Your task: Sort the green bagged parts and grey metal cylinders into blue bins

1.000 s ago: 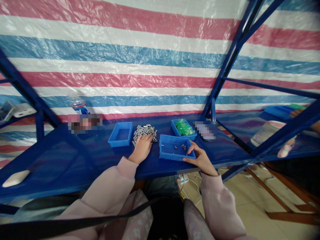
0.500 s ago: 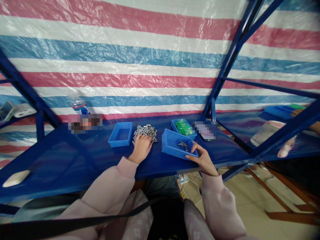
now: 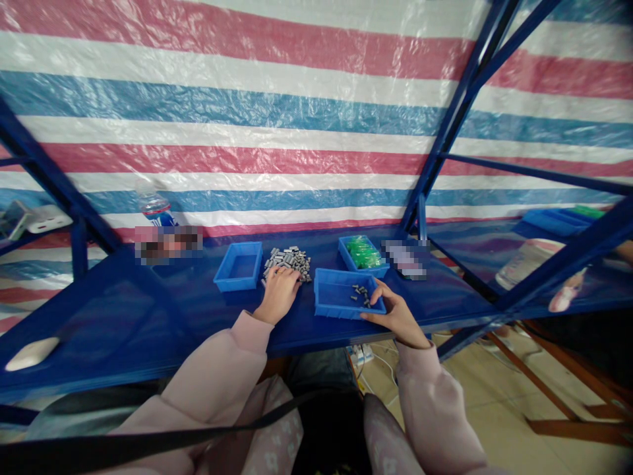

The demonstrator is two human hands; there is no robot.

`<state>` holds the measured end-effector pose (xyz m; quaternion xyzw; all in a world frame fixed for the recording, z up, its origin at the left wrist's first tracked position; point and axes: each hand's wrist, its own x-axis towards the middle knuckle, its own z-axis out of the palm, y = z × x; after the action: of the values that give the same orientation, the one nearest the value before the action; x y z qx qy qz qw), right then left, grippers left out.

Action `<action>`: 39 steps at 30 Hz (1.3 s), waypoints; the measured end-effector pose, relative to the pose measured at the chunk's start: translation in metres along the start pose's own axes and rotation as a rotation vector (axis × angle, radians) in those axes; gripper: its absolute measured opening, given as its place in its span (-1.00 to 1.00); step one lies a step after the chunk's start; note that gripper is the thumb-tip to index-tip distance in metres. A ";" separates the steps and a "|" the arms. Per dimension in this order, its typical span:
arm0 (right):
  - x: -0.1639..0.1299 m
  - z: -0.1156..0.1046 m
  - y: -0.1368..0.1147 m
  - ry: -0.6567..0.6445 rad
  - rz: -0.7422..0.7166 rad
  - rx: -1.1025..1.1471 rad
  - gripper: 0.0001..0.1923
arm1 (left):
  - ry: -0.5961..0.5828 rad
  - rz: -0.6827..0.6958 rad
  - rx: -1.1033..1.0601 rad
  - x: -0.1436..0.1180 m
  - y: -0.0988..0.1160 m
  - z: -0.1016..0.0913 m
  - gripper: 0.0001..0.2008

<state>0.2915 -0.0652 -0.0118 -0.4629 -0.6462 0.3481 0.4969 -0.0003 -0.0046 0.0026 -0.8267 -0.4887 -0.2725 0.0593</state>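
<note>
Blue bin (image 3: 331, 295) grasped by right hand (image 3: 394, 315)

Bin: best held level, I judge; lies at 3 o'clock from left hand (image 3: 280, 293); long axis roughly 9–3, gripped end pointing 3. Left hand: fingers bent over metal pile (image 3: 285, 256) toward 12; cannot tell if pinching. Loose pieces (image 3: 361, 289): inside bin, toward 3.

Labelled bottle (image 3: 159, 212) before striped sheet (image 3: 277, 125); pale rounded object (image 3: 32, 354) far left

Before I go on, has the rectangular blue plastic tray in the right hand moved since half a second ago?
Yes: the held blue tray has shifted slightly left, its left end now lower, judged against the blue tray of green pieces behind it.
</note>
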 end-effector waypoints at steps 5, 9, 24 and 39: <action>-0.001 0.001 -0.001 -0.065 0.003 -0.034 -0.58 | 0.108 -0.036 -0.044 0.001 0.004 -0.004 -0.88; -0.001 0.003 -0.003 -0.102 -0.015 -0.082 -0.62 | 0.175 -0.007 -0.179 0.002 0.006 -0.005 -0.90; -0.003 0.011 -0.006 -0.140 -0.055 -0.166 -0.65 | 0.194 0.197 -0.515 0.000 0.013 -0.004 -0.82; -0.002 0.010 -0.001 -0.157 -0.063 -0.174 -0.63 | 0.154 0.126 -0.311 0.001 0.011 -0.008 -0.76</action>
<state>0.2816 -0.0672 -0.0141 -0.4550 -0.7252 0.3101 0.4133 0.0065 -0.0123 0.0121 -0.8315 -0.3822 -0.4030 -0.0149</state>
